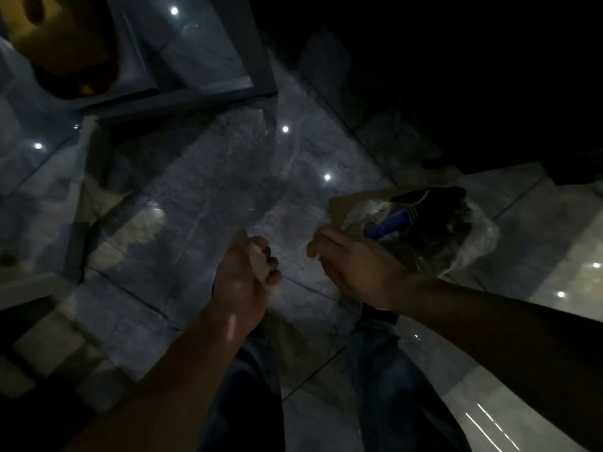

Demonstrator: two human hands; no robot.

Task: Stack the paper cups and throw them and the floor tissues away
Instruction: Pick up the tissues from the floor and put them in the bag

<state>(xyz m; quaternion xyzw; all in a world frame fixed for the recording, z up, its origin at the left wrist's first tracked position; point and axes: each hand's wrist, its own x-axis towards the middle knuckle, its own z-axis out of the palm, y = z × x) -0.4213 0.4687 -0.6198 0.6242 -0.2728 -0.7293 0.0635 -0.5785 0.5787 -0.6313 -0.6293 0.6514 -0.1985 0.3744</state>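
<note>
Glossy grey marble floor (202, 203) fills the dim view, throwing back small ceiling lights, with a dark frame (182, 96) and a yellowish object (62, 44) at upper left. Both hands hang low over the tiles between the person's jeans (385, 380). The left hand (244, 278) is curled round a crumpled white tissue (261, 265), soft and wadded, which shows between the fingers and thumb. The right hand (352, 269) is loosely closed, fingertips pinched together; a pale scrap seems to sit at their tips, but blur leaves that unsure. Just beyond the right hand, and nearer to it than to the left, lies a crinkled clear plastic bag (456, 236) on a flat piece of cardboard (346, 203), with something dark and a blue piece inside; whether this is the rubbish bag I cannot tell. No paper cups are in view. Judging by this, the tissue pickup is in hand, and the next move likely carries the wad rightward, away from the body, toward that bag, whose mouth I cannot make out.
</note>
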